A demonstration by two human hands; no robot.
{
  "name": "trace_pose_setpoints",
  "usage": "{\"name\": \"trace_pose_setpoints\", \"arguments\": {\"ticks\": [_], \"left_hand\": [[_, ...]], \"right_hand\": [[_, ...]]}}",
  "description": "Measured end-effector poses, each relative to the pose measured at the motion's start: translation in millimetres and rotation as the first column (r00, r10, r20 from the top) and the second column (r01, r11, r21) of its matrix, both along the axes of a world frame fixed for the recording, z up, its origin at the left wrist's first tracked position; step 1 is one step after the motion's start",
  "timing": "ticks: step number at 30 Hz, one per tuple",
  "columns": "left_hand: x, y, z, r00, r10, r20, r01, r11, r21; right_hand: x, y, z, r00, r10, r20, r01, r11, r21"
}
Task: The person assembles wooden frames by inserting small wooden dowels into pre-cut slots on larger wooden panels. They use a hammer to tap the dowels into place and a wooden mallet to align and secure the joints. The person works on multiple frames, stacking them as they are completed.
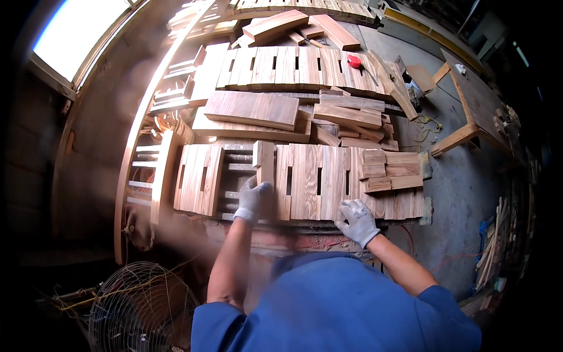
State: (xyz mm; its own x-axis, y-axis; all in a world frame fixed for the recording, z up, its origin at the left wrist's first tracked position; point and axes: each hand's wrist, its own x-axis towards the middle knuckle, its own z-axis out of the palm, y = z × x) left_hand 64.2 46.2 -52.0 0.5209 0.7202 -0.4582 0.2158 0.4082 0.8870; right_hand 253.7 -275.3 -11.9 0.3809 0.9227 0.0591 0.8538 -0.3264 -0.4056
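Note:
My left hand (252, 196), in a pale work glove, is closed around the lower end of a short wooden board (265, 161). That board stands at the left edge of a row of wooden slats (306, 176). To its left a gap shows metal screw rods (237, 169), with more joined slats (198, 176) beyond it. My right hand (358, 222), gloved too, lies with fingers spread on the near edge of the slat row. Several short wood pieces (375, 164) are stacked on the row's right part.
Loose thick boards (252, 108) and offcuts (352, 114) lie behind the row. Another slat row (281, 64) further back carries a red tape measure (354, 61). A wire fan guard (141, 305) stands at lower left. On the right is a wooden table (475, 94).

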Motion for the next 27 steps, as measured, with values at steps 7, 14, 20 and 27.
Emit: {"name": "trace_pose_setpoints", "arguments": {"ticks": [7, 14, 20, 27], "left_hand": [[6.2, 1.0, 4.0, 0.954, -0.162, -0.253, 0.204, 0.968, 0.150], [3.5, 11.7, -6.6, 0.847, -0.248, -0.471, 0.419, 0.856, 0.303], [-0.8, 16.0, -15.4, 0.850, -0.255, -0.460, 0.425, 0.849, 0.315], [9.6, 5.8, 20.5, 0.776, -0.232, -0.587, 0.488, 0.810, 0.325]], "right_hand": [[-2.1, 2.5, 2.7, 1.000, -0.006, 0.011, 0.005, 1.000, 0.023], [-1.7, 4.1, 5.4, 1.000, -0.021, -0.020, 0.021, 1.000, 0.004], [-0.9, 2.9, 6.0, 1.000, -0.013, -0.021, 0.013, 1.000, 0.021], [24.8, -16.6, 19.4, 0.994, -0.105, 0.022, 0.100, 0.982, 0.161]]}}
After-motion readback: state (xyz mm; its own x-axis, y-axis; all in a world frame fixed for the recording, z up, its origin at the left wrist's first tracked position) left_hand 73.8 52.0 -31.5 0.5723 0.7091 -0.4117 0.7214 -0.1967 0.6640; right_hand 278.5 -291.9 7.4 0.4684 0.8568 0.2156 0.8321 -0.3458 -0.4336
